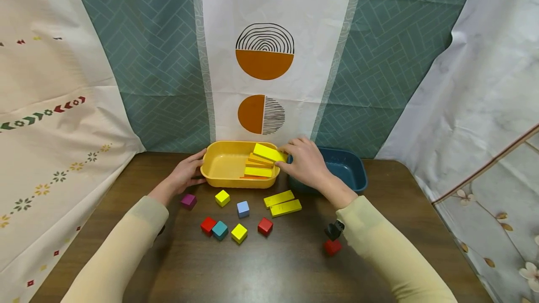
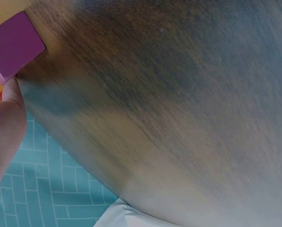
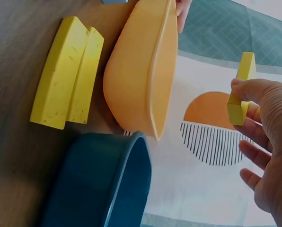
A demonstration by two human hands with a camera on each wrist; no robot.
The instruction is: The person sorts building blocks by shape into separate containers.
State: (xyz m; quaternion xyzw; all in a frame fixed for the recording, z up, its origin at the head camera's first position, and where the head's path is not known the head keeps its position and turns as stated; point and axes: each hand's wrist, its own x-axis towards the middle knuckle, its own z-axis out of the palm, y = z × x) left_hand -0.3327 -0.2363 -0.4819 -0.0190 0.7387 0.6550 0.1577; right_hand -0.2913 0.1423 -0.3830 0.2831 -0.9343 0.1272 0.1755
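My right hand (image 1: 306,162) pinches a flat yellow wooden plank (image 1: 266,151) between thumb and fingers, above the right part of the yellow tub (image 1: 221,182). In the right wrist view the plank (image 3: 245,68) is raised above the tub's rim. Several yellow and orange planks (image 1: 258,172) lie inside the tub's right half. At the tub's left end, my left hand (image 1: 185,172) rests against the outer wall with its fingers extended. Only part of it shows in the left wrist view, near a purple cube (image 2: 15,45).
A dark blue tub (image 1: 360,179) stands to the right. Two yellow planks (image 1: 285,207) lie side by side before the tubs. Several coloured cubes are scattered nearer, including a light blue cube (image 1: 243,209). A red cube (image 1: 332,247) sits beneath my right wrist. Curtains hang behind.
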